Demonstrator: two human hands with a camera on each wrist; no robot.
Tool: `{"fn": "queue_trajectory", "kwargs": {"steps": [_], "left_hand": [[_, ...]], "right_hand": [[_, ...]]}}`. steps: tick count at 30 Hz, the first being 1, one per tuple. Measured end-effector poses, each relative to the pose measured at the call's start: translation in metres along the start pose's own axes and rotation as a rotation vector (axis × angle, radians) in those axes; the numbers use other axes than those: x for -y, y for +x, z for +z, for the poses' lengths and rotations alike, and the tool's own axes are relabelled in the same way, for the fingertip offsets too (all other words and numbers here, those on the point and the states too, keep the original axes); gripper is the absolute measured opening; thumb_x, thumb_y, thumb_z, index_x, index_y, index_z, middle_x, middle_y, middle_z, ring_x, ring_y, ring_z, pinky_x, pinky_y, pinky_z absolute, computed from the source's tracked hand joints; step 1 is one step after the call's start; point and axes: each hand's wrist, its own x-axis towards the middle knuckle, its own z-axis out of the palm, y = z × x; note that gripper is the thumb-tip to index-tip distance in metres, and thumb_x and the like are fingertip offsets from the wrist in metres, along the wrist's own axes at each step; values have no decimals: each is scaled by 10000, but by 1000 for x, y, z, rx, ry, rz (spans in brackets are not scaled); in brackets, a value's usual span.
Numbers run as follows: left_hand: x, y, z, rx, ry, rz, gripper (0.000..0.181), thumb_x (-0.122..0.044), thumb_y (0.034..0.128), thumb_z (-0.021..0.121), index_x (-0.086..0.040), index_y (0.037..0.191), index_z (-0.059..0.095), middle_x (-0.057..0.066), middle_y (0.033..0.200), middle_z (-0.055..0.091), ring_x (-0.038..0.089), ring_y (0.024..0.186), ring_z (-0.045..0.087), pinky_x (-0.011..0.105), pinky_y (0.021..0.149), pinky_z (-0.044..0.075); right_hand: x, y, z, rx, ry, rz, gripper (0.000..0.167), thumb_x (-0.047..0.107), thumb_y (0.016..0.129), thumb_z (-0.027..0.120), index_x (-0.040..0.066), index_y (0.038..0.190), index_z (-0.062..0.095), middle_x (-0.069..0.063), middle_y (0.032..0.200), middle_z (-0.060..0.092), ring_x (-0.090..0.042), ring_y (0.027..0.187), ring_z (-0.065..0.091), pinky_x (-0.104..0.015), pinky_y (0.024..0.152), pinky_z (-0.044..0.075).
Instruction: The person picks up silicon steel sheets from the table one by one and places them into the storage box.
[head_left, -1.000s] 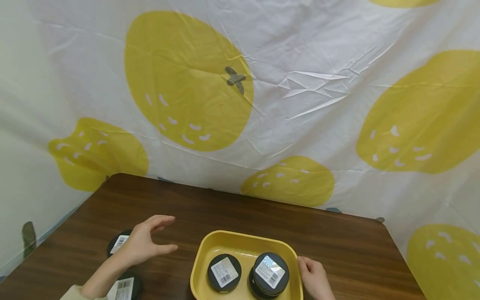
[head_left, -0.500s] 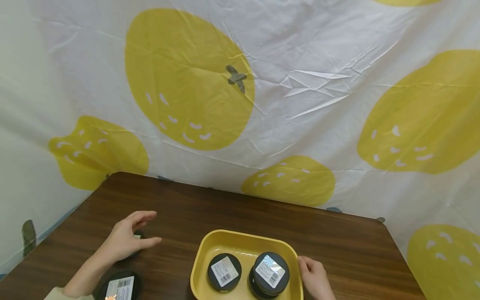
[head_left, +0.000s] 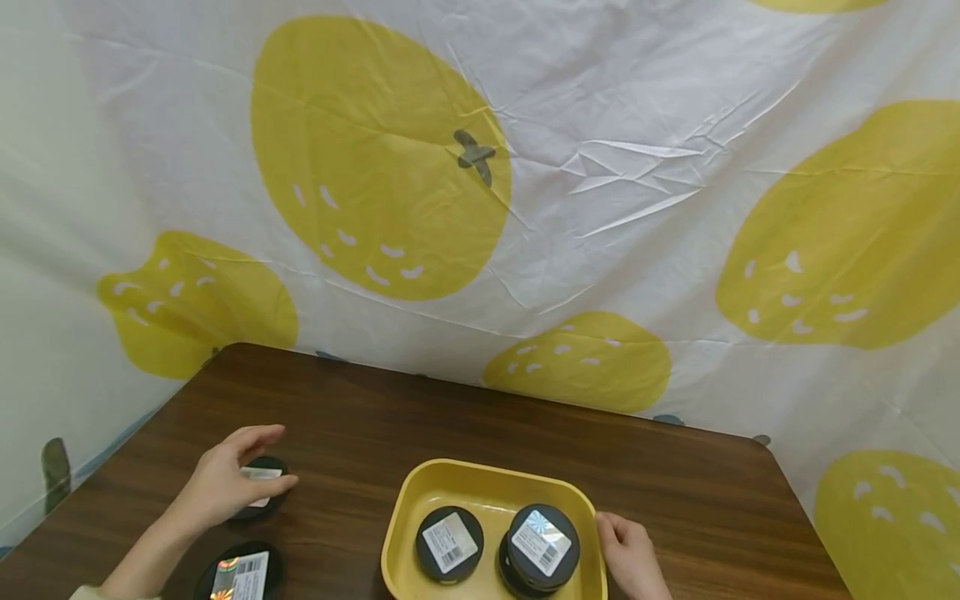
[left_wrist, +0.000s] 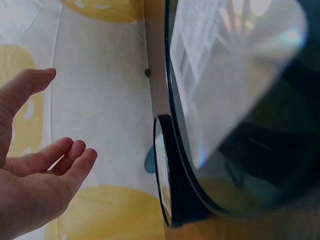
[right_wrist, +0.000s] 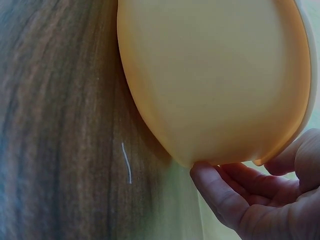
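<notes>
Gripping the yellow tray (head_left: pixel 491 483) on the table (head_left: pixel 690 483), the right hand (head_left: pixel 630 554) sets fingertips (right_wrist: pixel 202 173) against its outside — clear only in the right wrist view. The left hand (head_left: pixel 225 479), holding nothing, is near a black disc (head_left: pixel 262 472); only the head view shows labelled discs (head_left: pixel 449 546) inside.

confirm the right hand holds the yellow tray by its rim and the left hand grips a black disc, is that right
The left hand grips no black disc; the left wrist view shows it holding nothing. The right hand holds the yellow tray by its rim.
</notes>
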Motion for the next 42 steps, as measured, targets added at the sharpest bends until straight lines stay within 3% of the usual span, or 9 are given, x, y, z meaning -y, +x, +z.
{"fn": "queue_trajectory", "kwargs": {"steps": [6, 17, 27, 42], "left_hand": [[5, -3, -4, 9, 18, -18, 745, -275, 742, 796, 76, 1302, 453, 279, 1274, 492, 467, 1147, 479, 492, 872, 459], [13, -4, -6, -28, 83, -37, 779, -285, 704, 823, 98, 1280, 466, 283, 1246, 499, 472, 1134, 485, 534, 890, 429], [23, -7, -7, 6, 69, -60, 778, -284, 723, 809, 107, 1291, 449, 303, 1261, 486, 488, 1153, 460, 575, 888, 420], [33, -11, -8, -16, 118, -74, 790, -284, 681, 834, 131, 1250, 476, 312, 1218, 499, 492, 1111, 493, 531, 876, 436]], "right_hand": [[-1, 1, -1, -3, 0, 8, 315, 123, 959, 478, 6, 684, 576, 27, 578, 449, -87, 571, 438, -223, 567, 380], [0, 1, -1, -19, 11, -1, 284, 106, 953, 477, -21, 746, 624, -25, 615, 518, -93, 592, 458, -232, 586, 398], [-1, 0, -1, -14, -15, -4, 288, 118, 957, 480, -3, 744, 632, -24, 629, 537, -90, 611, 469, -234, 606, 401], [-1, 0, -2, -7, -20, -6, 276, 116, 959, 475, -22, 814, 664, -51, 683, 593, -99, 652, 501, -238, 633, 425]]}}
